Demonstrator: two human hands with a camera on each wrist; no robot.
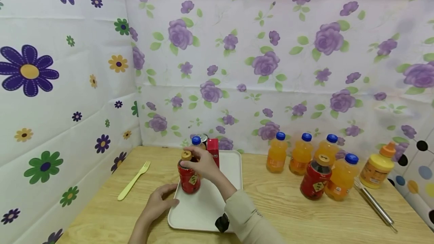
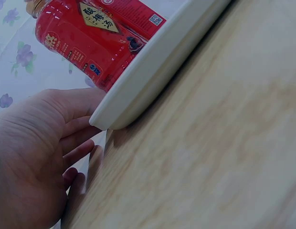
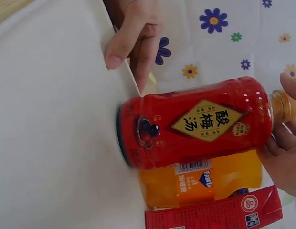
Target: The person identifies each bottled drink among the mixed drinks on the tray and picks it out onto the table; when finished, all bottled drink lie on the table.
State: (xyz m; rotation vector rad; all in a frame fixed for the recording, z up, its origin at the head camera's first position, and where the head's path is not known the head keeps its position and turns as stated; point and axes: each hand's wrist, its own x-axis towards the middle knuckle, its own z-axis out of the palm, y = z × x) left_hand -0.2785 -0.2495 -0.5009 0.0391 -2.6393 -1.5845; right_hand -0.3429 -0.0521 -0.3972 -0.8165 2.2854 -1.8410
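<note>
A red sour plum drink bottle [image 1: 190, 179] with a golden cap stands upright on a white tray [image 1: 217, 202]. My right hand [image 1: 205, 163] holds the bottle from above, thumb and fingers on either side of its cap and neck. At the tray's left edge, my left hand [image 1: 157, 202] grips the rim, its thumb over the top and its other fingers at the outer side. Behind the bottle are an orange Fanta bottle [image 3: 200, 181] with a blue cap and a red carton [image 3: 219, 212]. A can [image 1: 203, 137] shows partly at the tray's back.
A yellow-green fork [image 1: 133, 182] lies left of the tray. On the right side stand several orange soda bottles [image 1: 276, 153], a second red bottle [image 1: 315, 180] and a yellow squeeze bottle [image 1: 377, 166]. A whisk [image 1: 376, 204] lies near them. Flowered cloth walls [image 1: 237, 48] border the table.
</note>
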